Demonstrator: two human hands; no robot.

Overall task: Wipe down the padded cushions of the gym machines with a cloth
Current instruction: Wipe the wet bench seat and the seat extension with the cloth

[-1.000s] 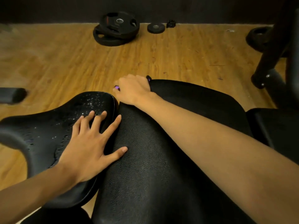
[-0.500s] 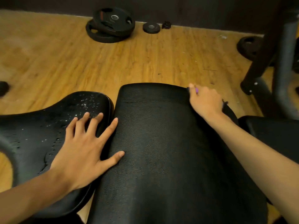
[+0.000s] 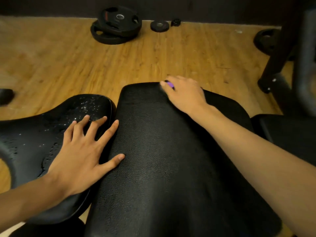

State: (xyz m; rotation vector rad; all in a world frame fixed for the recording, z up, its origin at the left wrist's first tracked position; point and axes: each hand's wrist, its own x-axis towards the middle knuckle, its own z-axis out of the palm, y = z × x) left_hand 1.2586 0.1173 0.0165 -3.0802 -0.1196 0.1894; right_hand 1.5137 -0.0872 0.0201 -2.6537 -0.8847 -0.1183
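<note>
Head view shows the right hand [image 3: 185, 93] at the far end of the long pad [image 3: 153, 168], a little right of the middle of that edge. One second ago it was at the far left corner, and half a second ago at the far right corner, so it has crossed the edge and now comes back. The hand is blurred, which fits with a fast stroke.

Its fingers are curled on the cloth [image 3: 169, 84]. Only a small purple piece shows near the fingertips; the rest is hidden under the hand.

The left hand [image 3: 82, 154] has not moved. It lies flat with the fingers spread and straight, holding nothing, on the seat [image 3: 34, 137] beside the long pad, with the thumb touching the long pad.

I judge that the far end of the long pad is being wiped with side-to-side strokes and that the near part waits for its turn. The seat has many drops [image 3: 85, 106] on it, so it probably is not wiped yet. Some plates [image 3: 116, 28] lie on the floor [image 3: 68, 62] far behind.
</note>
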